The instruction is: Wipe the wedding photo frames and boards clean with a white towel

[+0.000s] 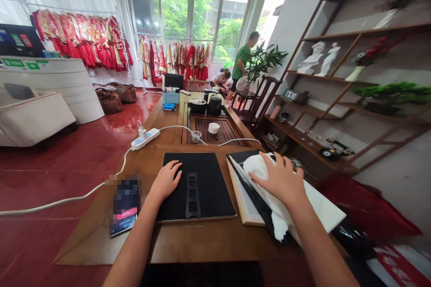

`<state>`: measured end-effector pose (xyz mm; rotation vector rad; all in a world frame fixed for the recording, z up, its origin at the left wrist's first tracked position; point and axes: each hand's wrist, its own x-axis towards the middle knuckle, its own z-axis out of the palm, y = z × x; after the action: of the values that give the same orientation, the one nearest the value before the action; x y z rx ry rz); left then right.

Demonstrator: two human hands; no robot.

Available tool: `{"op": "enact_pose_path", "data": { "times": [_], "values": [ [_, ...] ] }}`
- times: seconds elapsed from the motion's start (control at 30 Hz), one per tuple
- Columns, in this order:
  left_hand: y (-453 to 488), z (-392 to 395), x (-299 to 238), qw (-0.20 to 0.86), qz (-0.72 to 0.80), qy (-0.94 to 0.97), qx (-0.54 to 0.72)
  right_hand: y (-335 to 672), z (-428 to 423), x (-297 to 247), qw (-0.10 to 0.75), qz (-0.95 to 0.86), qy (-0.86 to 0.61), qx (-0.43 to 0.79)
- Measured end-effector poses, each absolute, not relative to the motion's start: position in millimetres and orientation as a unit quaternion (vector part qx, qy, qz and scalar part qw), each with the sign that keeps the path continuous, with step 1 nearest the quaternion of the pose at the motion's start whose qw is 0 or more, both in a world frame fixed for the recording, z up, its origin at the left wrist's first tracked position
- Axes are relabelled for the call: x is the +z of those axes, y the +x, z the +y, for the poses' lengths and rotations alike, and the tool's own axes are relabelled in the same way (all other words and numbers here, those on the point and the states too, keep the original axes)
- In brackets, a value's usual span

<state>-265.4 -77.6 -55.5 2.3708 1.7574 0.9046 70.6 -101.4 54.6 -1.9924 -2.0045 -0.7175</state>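
Observation:
My left hand [167, 180] lies flat on the left part of a black board [215, 184], fingers stretched out, holding nothing. A narrow dark strip with several square cut-outs [193, 195] lies on the board, right of that hand. My right hand [284, 178] is spread over a crumpled white cloth [256, 167], its thumb and fingers apart. The cloth rests on a stack of frames and boards, with a pale wooden frame [247, 208] at the left and a white panel [325, 206] at the right. My palm hides part of the cloth.
A phone [126, 206] lies left on the wooden table [182, 242]. Beyond it are a power strip [145, 139] with trailing white cable, and a tea tray [232, 132] with a white cup [213, 128]. A shelf [336, 78] stands right; two people are near the windows.

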Motion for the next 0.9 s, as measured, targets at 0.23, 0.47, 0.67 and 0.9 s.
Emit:
{"op": "enact_pose_path", "data": {
  "times": [0.23, 0.47, 0.67, 0.9],
  "values": [
    [-265.6, -78.7, -54.2, 0.026, 0.573, 0.766, 0.291, 121.9, -79.4, 50.0, -0.025, -0.685, -0.721, -0.106],
    [-263.9, -80.6, -51.0, 0.023, 0.573, 0.763, 0.299, 108.1, -88.6, 68.6, 0.005, -0.701, -0.698, -0.148],
    [-264.3, -81.1, -52.1, 0.029, 0.581, 0.759, 0.292, 37.5, -112.0, 96.1, 0.155, -0.783, -0.587, -0.133],
    [-263.0, -80.9, -53.6, 0.035, 0.603, 0.745, 0.283, -42.9, -103.1, 59.8, 0.115, -0.859, -0.497, -0.042]
  ]
}}
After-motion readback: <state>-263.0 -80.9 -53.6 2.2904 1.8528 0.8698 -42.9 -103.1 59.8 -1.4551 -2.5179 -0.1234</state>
